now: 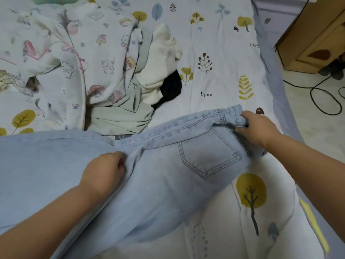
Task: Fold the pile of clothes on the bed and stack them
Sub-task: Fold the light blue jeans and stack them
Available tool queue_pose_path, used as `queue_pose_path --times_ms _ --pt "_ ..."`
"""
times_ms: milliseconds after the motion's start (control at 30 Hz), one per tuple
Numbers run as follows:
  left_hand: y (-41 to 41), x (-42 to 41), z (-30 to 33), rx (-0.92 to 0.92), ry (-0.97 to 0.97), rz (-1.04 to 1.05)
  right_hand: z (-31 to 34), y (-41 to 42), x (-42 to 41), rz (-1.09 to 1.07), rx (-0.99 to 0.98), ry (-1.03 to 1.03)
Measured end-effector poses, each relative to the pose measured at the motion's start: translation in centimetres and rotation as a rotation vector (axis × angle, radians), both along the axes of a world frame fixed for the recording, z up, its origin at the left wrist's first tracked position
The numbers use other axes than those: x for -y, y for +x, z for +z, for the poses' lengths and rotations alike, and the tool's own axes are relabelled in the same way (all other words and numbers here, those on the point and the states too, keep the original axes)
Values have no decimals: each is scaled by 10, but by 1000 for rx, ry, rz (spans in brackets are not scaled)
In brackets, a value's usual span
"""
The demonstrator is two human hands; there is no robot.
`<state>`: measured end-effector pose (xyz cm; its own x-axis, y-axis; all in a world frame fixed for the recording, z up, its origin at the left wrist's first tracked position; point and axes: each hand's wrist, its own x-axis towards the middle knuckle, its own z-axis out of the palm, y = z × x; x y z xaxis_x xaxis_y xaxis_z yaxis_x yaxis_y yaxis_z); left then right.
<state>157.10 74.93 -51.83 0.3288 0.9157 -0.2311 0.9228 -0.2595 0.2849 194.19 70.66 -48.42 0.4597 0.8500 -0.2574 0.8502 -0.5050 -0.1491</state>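
Note:
Light blue jeans lie across the near part of the bed, back pocket up, waistband to the right and legs running off to the left. My right hand grips the waistband at the right end. My left hand pinches the fabric at the crotch seam in the middle. Behind the jeans sits the pile of unfolded clothes: a cartoon-print white garment, a pale green piece, a cream one and a black one.
The bed sheet is white with tree prints. Its right edge borders the floor, where a wooden cabinet stands with black cables beside it. A patterned blanket covers the far left.

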Motion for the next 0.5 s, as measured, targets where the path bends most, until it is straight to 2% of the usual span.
queue_pose_path --times_ms 100,133,200,233,267,367,400,433,467,500 --pt "6 -3 9 133 28 21 2 9 -13 -192 -337 184" --pt "9 -2 11 131 18 20 3 9 -17 -268 -476 242" --pt "14 1 11 0 -6 -32 3 11 -23 -364 -648 283" --pt "14 0 11 -70 -16 -75 0 12 -26 -363 -647 263" --pt "11 -4 9 -47 -13 -78 -3 14 -29 -352 -597 250" --pt "2 -36 16 345 -166 111 -9 24 -36 -356 -342 323" --pt "-1 -49 18 470 -177 213 -11 27 -37 -365 -283 331" --pt "-2 -60 19 521 -146 274 -15 28 -37 -374 -248 305" --pt "-2 -68 16 431 -74 262 -20 29 -38 -378 -232 238" --pt "-1 -71 11 261 3 200 -26 28 -38 -376 -218 145"
